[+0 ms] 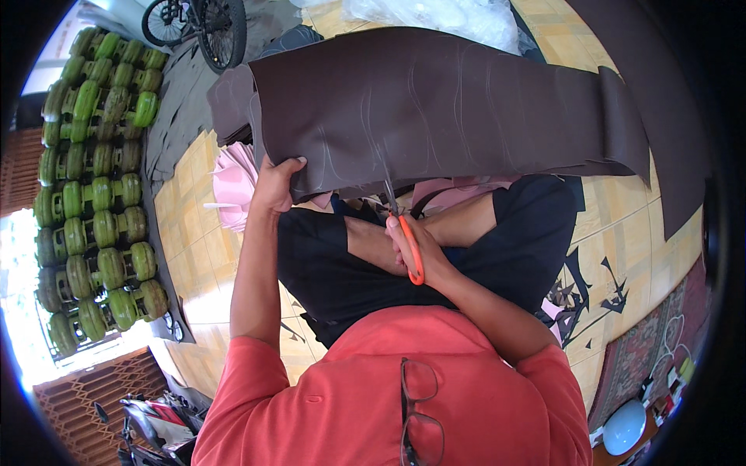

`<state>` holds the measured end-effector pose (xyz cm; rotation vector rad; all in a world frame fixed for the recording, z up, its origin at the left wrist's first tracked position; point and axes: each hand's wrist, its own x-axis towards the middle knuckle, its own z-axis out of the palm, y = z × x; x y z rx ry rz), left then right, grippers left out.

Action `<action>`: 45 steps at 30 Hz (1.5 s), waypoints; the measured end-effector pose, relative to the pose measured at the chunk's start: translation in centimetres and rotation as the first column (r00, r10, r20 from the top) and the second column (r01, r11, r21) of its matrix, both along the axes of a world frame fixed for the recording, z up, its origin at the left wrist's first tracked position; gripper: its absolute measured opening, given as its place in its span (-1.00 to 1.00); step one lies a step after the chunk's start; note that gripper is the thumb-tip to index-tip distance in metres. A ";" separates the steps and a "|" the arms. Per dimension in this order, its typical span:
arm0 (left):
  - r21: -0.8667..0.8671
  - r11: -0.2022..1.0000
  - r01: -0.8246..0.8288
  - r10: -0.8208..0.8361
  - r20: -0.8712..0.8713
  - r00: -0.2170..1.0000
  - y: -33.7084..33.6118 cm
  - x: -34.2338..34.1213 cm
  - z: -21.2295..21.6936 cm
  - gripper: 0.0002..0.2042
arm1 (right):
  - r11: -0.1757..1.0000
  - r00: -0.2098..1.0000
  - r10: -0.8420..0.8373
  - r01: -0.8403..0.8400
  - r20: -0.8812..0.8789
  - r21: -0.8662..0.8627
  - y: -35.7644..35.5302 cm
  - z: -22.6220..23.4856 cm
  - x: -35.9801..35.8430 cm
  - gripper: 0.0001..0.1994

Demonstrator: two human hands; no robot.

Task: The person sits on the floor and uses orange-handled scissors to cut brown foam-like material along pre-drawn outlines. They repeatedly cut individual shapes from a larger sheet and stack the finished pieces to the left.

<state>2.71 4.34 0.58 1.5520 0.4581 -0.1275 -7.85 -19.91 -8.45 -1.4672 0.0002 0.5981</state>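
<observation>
A broad dark brown sheet [497, 109], which looks like leather or vinyl, lies across in front of my lap with curved pale outlines drawn on it. My left hand [277, 183] grips its near left corner, thumb on top and fingers underneath. In my right hand [420, 247] is a pair of scissors [409, 241] with orange handles. Their blades point away from me and meet the sheet's near edge; one blade shows on top of it, and the other is hidden. My fingers are wrapped round the handles.
Pink pieces [235, 185] lie left of the sheet. Dark scraps [575, 299] litter the tiled floor at right, near a patterned rug [645, 342]. Another brown sheet [668, 124] spreads at far right. Green gas cylinders [97, 194] are stacked at left; a bicycle [221, 35] stands behind.
</observation>
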 end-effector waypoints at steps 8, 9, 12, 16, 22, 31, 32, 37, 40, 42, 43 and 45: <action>-0.027 1.000 0.008 -0.009 -0.027 1.000 0.7 -0.7 -0.8 -0.59 | 0.999 0.989 0.008 -0.014 -0.148 -0.035 0.0 1.8 0.0 -0.38; -0.030 1.000 0.003 -0.005 -0.041 0.999 0.7 -0.7 -0.8 -0.59 | 0.998 0.976 0.034 -0.045 -0.213 -0.049 -0.2 2.6 0.0 -0.34; -0.086 0.996 0.020 -0.027 -0.077 0.997 0.2 -1.0 -0.2 -0.59 | 0.999 0.989 -0.051 0.050 -0.139 -0.007 -0.2 2.5 -0.6 -0.35; -0.139 0.990 0.018 -0.034 -0.114 0.993 -0.6 -1.5 0.6 -0.59 | 0.997 0.982 -0.043 0.055 -0.183 0.061 0.0 1.7 -0.7 -0.43; -0.025 1.000 -0.011 0.010 -0.052 0.999 1.5 -2.8 -2.5 -0.58 | 0.994 0.995 -0.077 0.081 -0.061 0.077 0.8 0.5 0.2 -0.42; -0.142 0.989 -0.047 0.027 -0.141 0.990 1.8 -4.5 -3.0 -0.61 | 0.999 0.989 -0.028 0.033 -0.147 0.030 -0.2 2.4 -0.1 -0.46; -0.148 0.988 -0.051 0.029 -0.149 0.988 1.6 -5.0 -2.9 -0.61 | 0.997 0.988 -0.044 0.052 -0.145 0.052 0.4 2.0 0.2 -0.46; -0.192 0.978 -0.087 0.055 -0.166 0.985 0.0 -6.4 -1.9 -0.56 | 0.997 0.997 -0.071 0.072 -0.016 0.030 1.1 1.7 -0.1 -0.49; -0.179 0.984 -0.026 -0.011 -0.201 0.979 0.5 -7.0 -1.5 -0.58 | 0.998 0.990 -0.036 0.042 -0.137 0.040 0.8 3.6 -0.7 -0.48; -0.165 0.986 -0.011 -0.029 -0.236 0.971 0.5 -7.6 -1.2 -0.60 | 0.997 0.986 -0.024 0.037 -0.165 0.075 0.8 3.7 -0.9 -0.46; -0.162 0.986 -0.029 -0.013 -0.252 0.968 0.1 -8.0 -0.9 -0.61 | 0.993 0.976 -0.031 0.054 -0.214 0.105 1.0 3.7 -0.7 -0.43; -0.169 0.984 -0.051 0.005 -0.265 0.964 -0.6 -8.8 -0.7 -0.63 | 0.982 0.949 -0.045 0.100 -0.312 0.163 1.7 3.3 -0.2 -0.37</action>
